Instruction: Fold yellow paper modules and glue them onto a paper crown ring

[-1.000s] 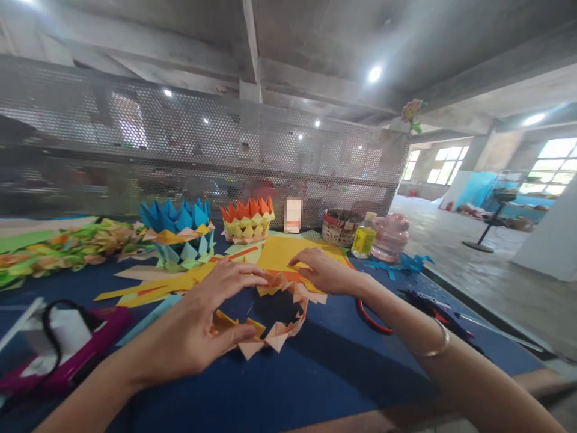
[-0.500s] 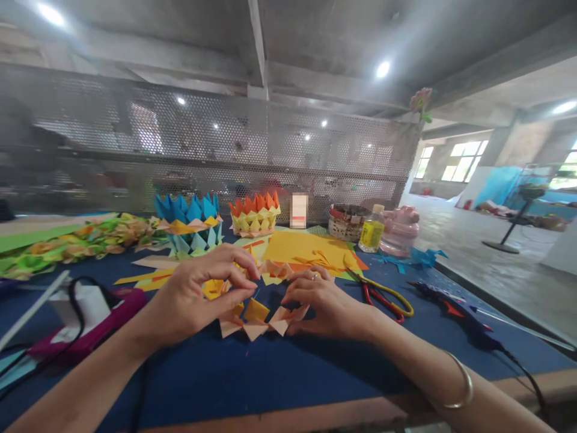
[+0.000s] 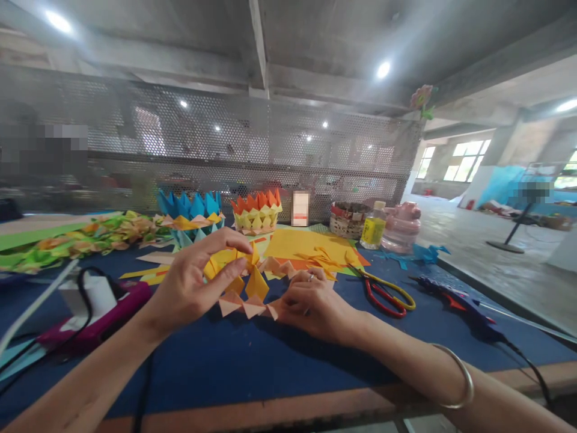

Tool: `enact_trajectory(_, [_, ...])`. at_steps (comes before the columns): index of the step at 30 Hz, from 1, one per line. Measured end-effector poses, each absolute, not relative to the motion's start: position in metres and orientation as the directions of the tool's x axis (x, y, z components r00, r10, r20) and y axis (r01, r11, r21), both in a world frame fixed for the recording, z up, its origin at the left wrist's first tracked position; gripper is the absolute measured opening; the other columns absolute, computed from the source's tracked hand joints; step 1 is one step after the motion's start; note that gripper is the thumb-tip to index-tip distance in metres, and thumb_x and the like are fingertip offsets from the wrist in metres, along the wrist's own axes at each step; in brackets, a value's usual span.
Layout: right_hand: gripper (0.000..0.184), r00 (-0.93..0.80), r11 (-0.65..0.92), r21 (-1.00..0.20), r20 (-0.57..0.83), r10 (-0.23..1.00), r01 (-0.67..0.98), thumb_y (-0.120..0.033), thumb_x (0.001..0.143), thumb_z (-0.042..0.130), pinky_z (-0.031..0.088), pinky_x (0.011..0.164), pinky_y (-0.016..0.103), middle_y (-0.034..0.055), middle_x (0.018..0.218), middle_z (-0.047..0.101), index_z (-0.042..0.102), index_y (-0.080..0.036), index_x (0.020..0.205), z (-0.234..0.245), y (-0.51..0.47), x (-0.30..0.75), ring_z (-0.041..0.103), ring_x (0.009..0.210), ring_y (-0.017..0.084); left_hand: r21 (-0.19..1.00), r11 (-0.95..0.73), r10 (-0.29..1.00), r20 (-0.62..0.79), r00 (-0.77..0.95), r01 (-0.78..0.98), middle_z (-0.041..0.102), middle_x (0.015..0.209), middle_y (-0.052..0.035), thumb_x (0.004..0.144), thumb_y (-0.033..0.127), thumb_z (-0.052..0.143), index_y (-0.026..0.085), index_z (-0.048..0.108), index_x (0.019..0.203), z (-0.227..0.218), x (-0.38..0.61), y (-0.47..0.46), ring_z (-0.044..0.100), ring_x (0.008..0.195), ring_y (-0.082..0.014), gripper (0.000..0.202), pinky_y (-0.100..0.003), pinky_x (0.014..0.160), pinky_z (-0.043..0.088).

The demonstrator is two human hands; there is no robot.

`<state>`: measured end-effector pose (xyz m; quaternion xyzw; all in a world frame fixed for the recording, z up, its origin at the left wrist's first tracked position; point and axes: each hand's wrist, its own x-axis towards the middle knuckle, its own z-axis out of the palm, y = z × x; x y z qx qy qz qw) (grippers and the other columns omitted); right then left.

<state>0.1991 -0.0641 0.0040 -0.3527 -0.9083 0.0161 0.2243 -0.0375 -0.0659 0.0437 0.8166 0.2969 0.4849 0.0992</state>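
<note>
My left hand pinches a yellow folded paper piece between thumb and fingers, at the inner side of a ring made of folded peach paper with a zigzag edge. More yellow folded pieces stand along the ring's far left side, partly behind the fingers. My right hand is closed around the right side of the ring, its fingers curled and hiding that part. Behind the ring stand a blue folded-paper crown and an orange and yellow one.
Yellow paper sheets lie beyond the hands. To the right are scissors, a glue gun, a bottle with a yellow label, a pink jug and a basket. A purple power strip sits left, near folded paper strips.
The yellow piece has risen upright with my left hand, which shifted slightly up and left. My right hand has curled further over the ring, whose front edge sits a little higher in view.
</note>
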Motion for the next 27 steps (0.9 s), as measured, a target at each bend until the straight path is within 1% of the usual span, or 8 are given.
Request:
enact_trajectory(2, [0.026, -0.648, 0.754, -0.182, 0.411, 0.641, 0.631, -0.036, 0.088, 0.064, 0.031, 0.083, 0.033, 0.0005, 0.071, 0.066, 0.063, -0.017, 0.071, 0.003, -0.064, 0.199, 0.058, 0.08, 0.015, 0.405, -0.823, 0.55, 0.741, 0.385, 0.398, 0.06, 0.109, -0.0045, 0.09, 0.024, 0.052, 0.023, 0.057, 0.104, 0.041, -0.036, -0.065, 0.054, 0.11, -0.0215, 0.015, -0.036, 0.096, 0.041])
enact_trajectory(5, [0.023, -0.658, 0.769, -0.187, 0.421, 0.625, 0.611, -0.037, 0.086, 0.068, 0.03, 0.087, 0.033, 0.0006, 0.072, 0.068, 0.065, -0.017, 0.074, 0.0, -0.064, 0.2, 0.059, 0.084, 0.016, 0.309, -0.851, 0.494, 0.747, 0.445, 0.425, 0.062, 0.111, -0.0034, 0.088, 0.026, 0.055, 0.025, 0.058, 0.109, 0.035, -0.032, -0.063, 0.055, 0.11, -0.0226, 0.021, -0.037, 0.097, 0.041])
enact_trajectory(8, [0.019, -0.672, 0.775, -0.204, 0.401, 0.623, 0.598, -0.037, 0.084, 0.07, 0.029, 0.091, 0.033, 0.0008, 0.078, 0.07, 0.068, -0.019, 0.083, -0.003, -0.064, 0.199, 0.059, 0.09, 0.017, 0.259, -0.813, 0.546, 0.653, 0.525, 0.522, 0.063, 0.115, -0.0042, 0.083, 0.033, 0.063, 0.026, 0.056, 0.118, 0.032, -0.03, -0.06, 0.055, 0.111, -0.0257, 0.036, -0.04, 0.096, 0.042])
enact_trajectory(13, [0.029, -0.708, 0.79, -0.188, 0.359, 0.609, 0.584, -0.046, 0.079, 0.072, 0.029, 0.094, 0.035, 0.0019, 0.09, 0.071, 0.068, -0.02, 0.092, 0.001, -0.065, 0.199, 0.058, 0.096, 0.019, 0.131, -0.795, 0.57, 0.496, 0.655, 0.592, 0.07, 0.094, 0.0008, 0.07, 0.037, 0.076, 0.03, 0.066, 0.103, 0.037, -0.041, -0.055, 0.061, 0.098, -0.0263, 0.036, -0.047, 0.103, 0.036])
enact_trajectory(17, [0.04, -0.687, 0.81, -0.205, 0.441, 0.577, 0.549, -0.051, 0.087, 0.061, 0.032, 0.096, 0.037, 0.0063, 0.113, 0.065, 0.061, -0.022, 0.114, 0.011, -0.062, 0.207, 0.053, 0.108, 0.021, 0.33, -0.746, 0.642, 0.587, 0.493, 0.578, 0.071, 0.104, 0.0016, 0.078, 0.047, 0.066, 0.031, 0.067, 0.1, 0.047, -0.059, -0.053, 0.061, 0.104, -0.0261, 0.027, -0.037, 0.095, 0.042])
enact_trajectory(21, [0.032, -0.45, 0.67, -0.307, 0.547, 0.706, 0.676, -0.035, 0.102, 0.033, 0.036, 0.095, 0.04, 0.0087, 0.116, 0.061, 0.059, -0.022, 0.116, 0.012, -0.048, 0.218, 0.05, 0.108, 0.022, 0.506, -0.469, 0.843, 0.501, 0.196, 0.724, 0.072, 0.101, -0.0059, 0.09, 0.054, 0.043, 0.022, 0.066, 0.096, 0.048, -0.066, -0.044, 0.065, 0.096, -0.0259, 0.04, -0.031, 0.079, 0.047])
enact_trajectory(23, [0.033, -0.377, 0.598, -0.355, 0.524, 0.764, 0.719, -0.034, 0.102, 0.032, 0.037, 0.096, 0.042, 0.0091, 0.114, 0.06, 0.059, -0.021, 0.115, 0.009, -0.041, 0.222, 0.05, 0.108, 0.022, 0.422, -0.332, 0.886, 0.446, 0.125, 0.844, 0.071, 0.103, -0.0106, 0.092, 0.053, 0.036, 0.019, 0.063, 0.105, 0.044, -0.066, -0.04, 0.065, 0.096, -0.0304, 0.045, -0.036, 0.078, 0.046])
enact_trajectory(27, [0.04, -0.477, 0.582, -0.389, 0.338, 0.811, 0.714, -0.04, 0.103, 0.026, 0.034, 0.102, 0.044, 0.0072, 0.121, 0.059, 0.058, -0.025, 0.121, 0.008, -0.035, 0.224, 0.048, 0.117, 0.022, 0.29, -0.246, 0.893, 0.438, 0.1, 0.925, 0.062, 0.115, -0.0121, 0.094, 0.06, 0.023, 0.022, 0.063, 0.105, 0.041, -0.066, -0.04, 0.06, 0.107, -0.036, 0.057, -0.043, 0.083, 0.044])
